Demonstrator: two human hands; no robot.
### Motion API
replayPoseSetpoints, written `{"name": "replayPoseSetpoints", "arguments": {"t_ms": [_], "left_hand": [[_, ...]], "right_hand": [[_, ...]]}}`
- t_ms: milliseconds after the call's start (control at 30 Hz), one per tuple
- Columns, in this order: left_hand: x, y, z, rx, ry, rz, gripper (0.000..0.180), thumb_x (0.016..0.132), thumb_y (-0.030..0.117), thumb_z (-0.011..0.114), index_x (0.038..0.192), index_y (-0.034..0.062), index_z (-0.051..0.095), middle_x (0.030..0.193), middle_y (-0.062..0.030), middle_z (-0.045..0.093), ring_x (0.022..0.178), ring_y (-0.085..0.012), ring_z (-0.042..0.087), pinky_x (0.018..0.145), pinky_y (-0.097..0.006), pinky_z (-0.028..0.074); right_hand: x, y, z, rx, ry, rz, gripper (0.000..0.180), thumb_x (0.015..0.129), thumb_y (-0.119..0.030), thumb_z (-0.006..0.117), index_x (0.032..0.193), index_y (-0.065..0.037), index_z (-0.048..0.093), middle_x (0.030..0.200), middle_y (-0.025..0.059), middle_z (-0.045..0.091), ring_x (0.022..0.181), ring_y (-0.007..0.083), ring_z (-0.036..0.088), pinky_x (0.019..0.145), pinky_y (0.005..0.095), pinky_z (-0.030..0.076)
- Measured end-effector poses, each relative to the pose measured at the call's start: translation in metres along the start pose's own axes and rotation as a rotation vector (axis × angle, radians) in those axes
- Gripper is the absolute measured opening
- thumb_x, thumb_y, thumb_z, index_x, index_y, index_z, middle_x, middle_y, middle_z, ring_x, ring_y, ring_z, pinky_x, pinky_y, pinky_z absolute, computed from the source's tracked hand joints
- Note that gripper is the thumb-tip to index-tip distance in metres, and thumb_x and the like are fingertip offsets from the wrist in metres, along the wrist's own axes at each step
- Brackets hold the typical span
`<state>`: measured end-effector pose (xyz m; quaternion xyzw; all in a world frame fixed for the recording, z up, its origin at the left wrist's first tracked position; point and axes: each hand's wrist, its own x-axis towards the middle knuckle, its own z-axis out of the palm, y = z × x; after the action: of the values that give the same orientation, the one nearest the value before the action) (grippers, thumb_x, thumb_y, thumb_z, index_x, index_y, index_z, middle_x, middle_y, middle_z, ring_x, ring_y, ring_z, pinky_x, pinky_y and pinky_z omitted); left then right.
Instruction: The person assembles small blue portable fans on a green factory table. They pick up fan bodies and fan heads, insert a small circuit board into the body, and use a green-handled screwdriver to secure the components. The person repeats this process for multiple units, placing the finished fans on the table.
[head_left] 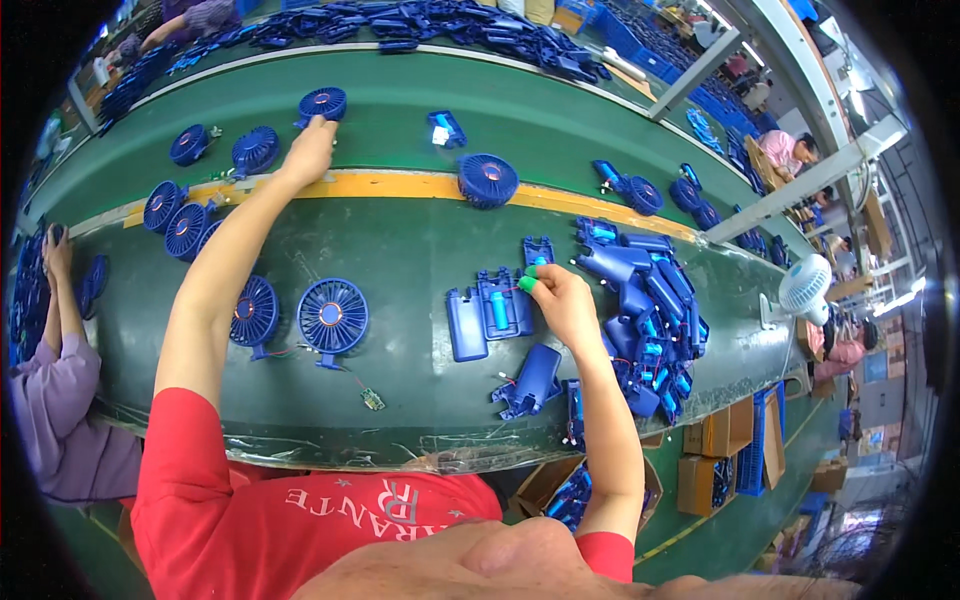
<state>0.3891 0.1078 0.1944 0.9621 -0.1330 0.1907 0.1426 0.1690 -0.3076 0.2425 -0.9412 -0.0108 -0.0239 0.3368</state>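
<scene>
My left hand (312, 152) reaches far out to the green belt, its fingers closed at the lower edge of a round blue fan head (323, 103). Over the bench, my right hand (562, 303), with green covers on the fingertips, pinches at a blue handle shell (537, 250); the exact grip is partly hidden. Beside those fingers lies an open shell with a light-blue battery (499, 312), and left of it a closed-side blue cover (467, 325). Another fan head (332, 316) lies between my arms, wired to a small circuit board (373, 399).
A heap of blue shells (650, 320) lies right of my right hand. Several fan heads (185, 232) sit by my left arm, and one (488, 180) rests on the yellow strip. A white fan (805, 288) is clamped at the right end. A co-worker's arm (62, 290) is at far left.
</scene>
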Motion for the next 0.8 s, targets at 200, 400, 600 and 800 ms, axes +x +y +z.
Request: {"name": "replayPoseSetpoints", "arguments": {"t_ms": [200, 400, 600, 800], "left_hand": [[0.007, -0.032, -0.003, 0.061, -0.103, 0.035, 0.02, 0.08, -0.005, 0.051, 0.095, 0.0005, 0.063, 0.1, -0.0203, 0.061, 0.1, -0.0384, 0.059, 0.085, -0.046, 0.048], [0.003, 0.015, -0.014, -0.248, -0.111, -0.129, 0.024, 0.078, 0.007, 0.066, 0.102, 0.0018, 0.064, 0.087, -0.018, 0.065, 0.082, -0.0334, 0.063, 0.074, -0.041, 0.049], [-0.014, 0.067, -0.031, -0.757, -0.181, -0.144, 0.022, 0.083, 0.006, 0.067, 0.103, 0.0006, 0.06, 0.077, -0.0022, 0.062, 0.072, -0.0086, 0.058, 0.064, -0.026, 0.046], [-0.046, 0.11, -0.06, -0.854, -0.21, -0.002, 0.022, 0.081, -0.001, 0.066, 0.09, 0.0046, 0.046, 0.08, 0.0004, 0.053, 0.07, -0.0062, 0.051, 0.062, -0.023, 0.043]], "right_hand": [[0.003, 0.012, 0.005, 0.272, -0.069, 0.067, 0.019, 0.089, -0.012, 0.064, 0.099, 0.004, 0.066, 0.084, 0.0058, 0.068, 0.072, 0.0093, 0.06, 0.066, 0.0253, 0.048], [-0.008, 0.008, 0.007, 0.351, -0.016, -0.001, 0.03, 0.085, -0.01, 0.065, 0.112, 0.003, 0.061, 0.09, 0.0119, 0.07, 0.08, 0.0176, 0.067, 0.073, 0.0295, 0.052], [0.0, -0.003, 0.024, 0.579, 0.017, 0.039, 0.031, 0.085, -0.003, 0.065, 0.115, 0.004, 0.06, 0.098, 0.0083, 0.068, 0.09, 0.0139, 0.064, 0.081, 0.0266, 0.05], [-0.01, -0.024, 0.014, 0.852, -0.09, 0.141, 0.022, 0.088, -0.003, 0.064, 0.11, 0.002, 0.065, 0.1, 0.0045, 0.067, 0.093, 0.0126, 0.062, 0.086, 0.0258, 0.048]]}}
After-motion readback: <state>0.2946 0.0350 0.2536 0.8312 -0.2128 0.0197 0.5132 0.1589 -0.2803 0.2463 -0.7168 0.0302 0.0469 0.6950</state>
